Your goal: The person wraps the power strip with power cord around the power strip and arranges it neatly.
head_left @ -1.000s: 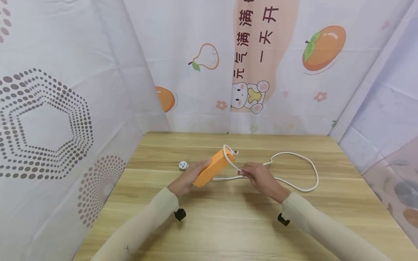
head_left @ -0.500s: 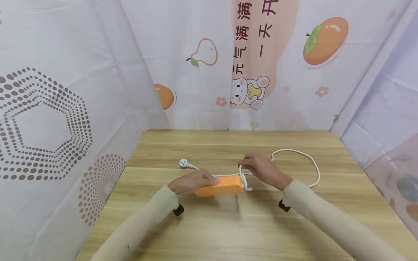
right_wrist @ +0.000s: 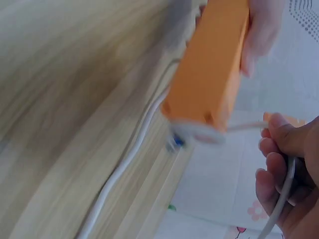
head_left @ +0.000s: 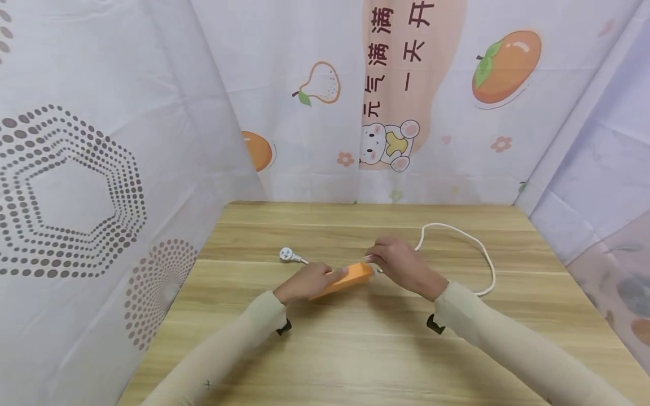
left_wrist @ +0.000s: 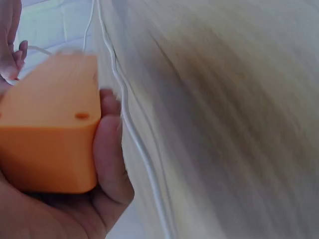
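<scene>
My left hand (head_left: 310,280) grips an orange oblong box (head_left: 350,276) and holds it tilted just above the wooden table. In the left wrist view its fingers curl round the box's side, and a small hole shows near one corner. A white power cord (right_wrist: 119,169) runs along the table below the box. At the box's far end, cord and a small blue bit show, blurred, in the right wrist view. Between thumb and fingers, my right hand (right_wrist: 294,169) pinches the cord, which passes on through the palm. How the cord meets the box is too blurred to tell.
A white three-pin plug (head_left: 286,254) lies on the table (head_left: 325,349) left of the box. To the right, the cord spreads in a wide loop (head_left: 490,262). Printed white curtains (head_left: 325,141) hang along the back and both sides.
The box has swung down from a steep tilt to level, then turned slightly, its far end rising again. The cord loop across its end has been drawn in toward my right hand, which still pinches it.
</scene>
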A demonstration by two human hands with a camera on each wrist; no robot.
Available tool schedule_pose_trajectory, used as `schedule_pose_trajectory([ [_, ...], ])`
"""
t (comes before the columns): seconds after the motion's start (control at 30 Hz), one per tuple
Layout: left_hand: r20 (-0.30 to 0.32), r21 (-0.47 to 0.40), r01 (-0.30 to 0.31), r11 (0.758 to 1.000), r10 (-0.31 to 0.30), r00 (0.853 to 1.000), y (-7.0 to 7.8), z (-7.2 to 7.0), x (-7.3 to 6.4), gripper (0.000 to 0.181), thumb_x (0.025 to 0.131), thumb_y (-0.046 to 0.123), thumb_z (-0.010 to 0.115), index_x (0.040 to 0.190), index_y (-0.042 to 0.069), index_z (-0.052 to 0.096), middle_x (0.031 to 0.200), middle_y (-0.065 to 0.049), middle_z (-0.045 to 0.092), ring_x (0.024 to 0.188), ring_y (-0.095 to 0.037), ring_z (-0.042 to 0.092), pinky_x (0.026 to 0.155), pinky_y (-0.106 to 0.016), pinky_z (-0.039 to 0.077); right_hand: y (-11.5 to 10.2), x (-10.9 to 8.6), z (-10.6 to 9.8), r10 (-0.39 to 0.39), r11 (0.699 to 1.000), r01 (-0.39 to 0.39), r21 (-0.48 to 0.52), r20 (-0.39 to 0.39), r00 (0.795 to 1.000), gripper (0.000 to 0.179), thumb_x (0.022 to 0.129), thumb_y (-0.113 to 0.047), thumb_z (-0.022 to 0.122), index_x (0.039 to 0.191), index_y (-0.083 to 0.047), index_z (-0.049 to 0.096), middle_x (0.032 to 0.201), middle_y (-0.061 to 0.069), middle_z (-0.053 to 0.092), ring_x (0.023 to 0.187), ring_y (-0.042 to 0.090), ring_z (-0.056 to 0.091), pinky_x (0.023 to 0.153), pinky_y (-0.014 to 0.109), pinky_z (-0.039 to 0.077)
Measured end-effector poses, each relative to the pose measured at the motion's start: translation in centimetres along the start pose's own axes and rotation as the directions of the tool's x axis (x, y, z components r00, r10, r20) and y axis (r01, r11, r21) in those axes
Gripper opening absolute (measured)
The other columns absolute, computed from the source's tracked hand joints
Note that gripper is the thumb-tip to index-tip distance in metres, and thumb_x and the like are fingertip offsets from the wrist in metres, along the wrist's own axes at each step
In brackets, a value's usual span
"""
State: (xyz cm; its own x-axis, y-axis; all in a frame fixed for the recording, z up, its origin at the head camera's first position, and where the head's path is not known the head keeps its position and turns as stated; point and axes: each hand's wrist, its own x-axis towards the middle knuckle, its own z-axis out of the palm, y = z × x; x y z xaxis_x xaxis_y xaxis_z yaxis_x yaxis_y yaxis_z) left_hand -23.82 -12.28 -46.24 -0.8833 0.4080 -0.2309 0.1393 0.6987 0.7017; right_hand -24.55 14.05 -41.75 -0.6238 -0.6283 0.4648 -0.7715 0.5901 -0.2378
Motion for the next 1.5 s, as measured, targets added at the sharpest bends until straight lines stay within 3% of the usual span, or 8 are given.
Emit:
schedule_pose_trajectory([
  [0.2, -0.047, -0.313, 0.073, 0.947, -0.092, 0.995, -0.8, -0.5, 0.1, 0.084, 0.092, 0.080, 0.047, 0.122, 0.005, 0.067, 0.103, -0.004, 0.064, 0.088, -0.020, 0.057, 0.075, -0.037, 0.046, -1.0, -0.2, 0.4, -0.011, 0.998, 0.015, 0.061, -0.067, 0.998, 0.018, 0.093, -0.006, 0.076, 0.111, -0.004, 0.079, 0.084, -0.002, 0.066, 0.069, 0.008, 0.054, 0.062, 0.027, 0.048],
  [0.4, 0.035, -0.614, 0.053, 0.788, -0.040, 0.999, -0.7, -0.7, 0.1, 0.077, 0.096, 0.074, 0.050, 0.118, 0.003, 0.067, 0.093, -0.011, 0.066, 0.074, -0.019, 0.060, 0.057, -0.031, 0.052, -1.0, -0.5, 1.0, -0.004, 0.988, 0.029, 0.152, -0.164, 0.987, 0.016, 0.094, -0.004, 0.073, 0.110, -0.004, 0.077, 0.086, -0.001, 0.069, 0.069, 0.007, 0.057, 0.062, 0.025, 0.050],
  [0.7, 0.027, -0.843, 0.032, 0.537, -0.018, 0.999, -0.2, -1.0, -0.2, 0.077, 0.093, 0.074, 0.054, 0.126, 0.005, 0.059, 0.094, -0.007, 0.066, 0.069, -0.018, 0.062, 0.055, -0.030, 0.051, -0.2, -1.0, 0.9, 0.008, 0.972, 0.031, 0.232, -0.166, 0.986, 0.011, 0.093, 0.001, 0.072, 0.095, -0.010, 0.073, 0.078, -0.003, 0.067, 0.067, 0.010, 0.063, 0.061, 0.028, 0.053],
  [0.83, 0.052, -0.872, 0.019, 0.489, 0.056, 0.997, -0.5, -0.8, -0.4, 0.070, 0.097, 0.071, 0.051, 0.125, 0.007, 0.059, 0.095, -0.005, 0.068, 0.069, -0.017, 0.063, 0.055, -0.029, 0.051, 0.4, -1.3, 0.9, 0.014, 0.967, 0.019, 0.255, -0.125, 0.992, 0.012, 0.092, 0.002, 0.073, 0.099, -0.007, 0.075, 0.083, -0.005, 0.069, 0.069, 0.014, 0.065, 0.063, 0.028, 0.054],
  [1.03, 0.084, -0.839, -0.028, 0.544, 0.181, 0.980, -1.6, -0.7, -0.8, 0.069, 0.098, 0.070, 0.049, 0.125, 0.007, 0.060, 0.094, -0.006, 0.067, 0.070, -0.016, 0.063, 0.055, -0.028, 0.052, 0.8, -1.4, 0.7, -0.054, 0.967, 0.072, 0.245, -0.077, 0.996, 0.014, 0.092, -0.005, 0.074, 0.104, -0.011, 0.078, 0.089, -0.004, 0.071, 0.079, 0.010, 0.065, 0.069, 0.030, 0.055],
  [1.2, 0.140, -0.701, -0.076, 0.709, 0.242, 0.960, -2.1, -1.6, -1.3, 0.055, 0.102, 0.057, 0.053, 0.107, 0.005, 0.069, 0.085, -0.005, 0.066, 0.068, -0.013, 0.060, 0.056, -0.027, 0.049, 1.2, -1.5, 0.7, -0.172, 0.966, 0.171, 0.192, -0.014, 0.985, 0.010, 0.084, -0.011, 0.082, 0.093, -0.014, 0.078, 0.086, -0.007, 0.068, 0.077, 0.006, 0.058, 0.067, 0.028, 0.051],
  [1.33, 0.182, -0.472, -0.178, 0.864, 0.292, 0.939, -1.8, -2.5, -1.5, 0.047, 0.100, 0.051, 0.062, 0.074, 0.011, 0.064, 0.068, 0.005, 0.046, 0.060, -0.008, 0.039, 0.057, -0.024, 0.034, 1.3, -1.6, 0.6, -0.245, 0.966, 0.236, 0.101, 0.091, 0.965, 0.015, 0.081, -0.008, 0.086, 0.083, -0.016, 0.074, 0.080, -0.009, 0.061, 0.072, 0.005, 0.052, 0.064, 0.026, 0.048],
  [1.5, 0.220, -0.208, -0.282, 0.937, 0.325, 0.920, -0.8, -2.7, -1.4, 0.045, 0.096, 0.056, 0.065, 0.074, 0.017, 0.067, 0.068, 0.008, 0.046, 0.060, -0.008, 0.036, 0.057, -0.026, 0.031, 1.0, -1.3, 0.8, -0.283, 0.955, 0.296, -0.036, 0.195, 0.939, 0.015, 0.083, -0.006, 0.085, 0.089, -0.017, 0.078, 0.081, -0.010, 0.061, 0.076, 0.007, 0.056, 0.067, 0.025, 0.052],
])
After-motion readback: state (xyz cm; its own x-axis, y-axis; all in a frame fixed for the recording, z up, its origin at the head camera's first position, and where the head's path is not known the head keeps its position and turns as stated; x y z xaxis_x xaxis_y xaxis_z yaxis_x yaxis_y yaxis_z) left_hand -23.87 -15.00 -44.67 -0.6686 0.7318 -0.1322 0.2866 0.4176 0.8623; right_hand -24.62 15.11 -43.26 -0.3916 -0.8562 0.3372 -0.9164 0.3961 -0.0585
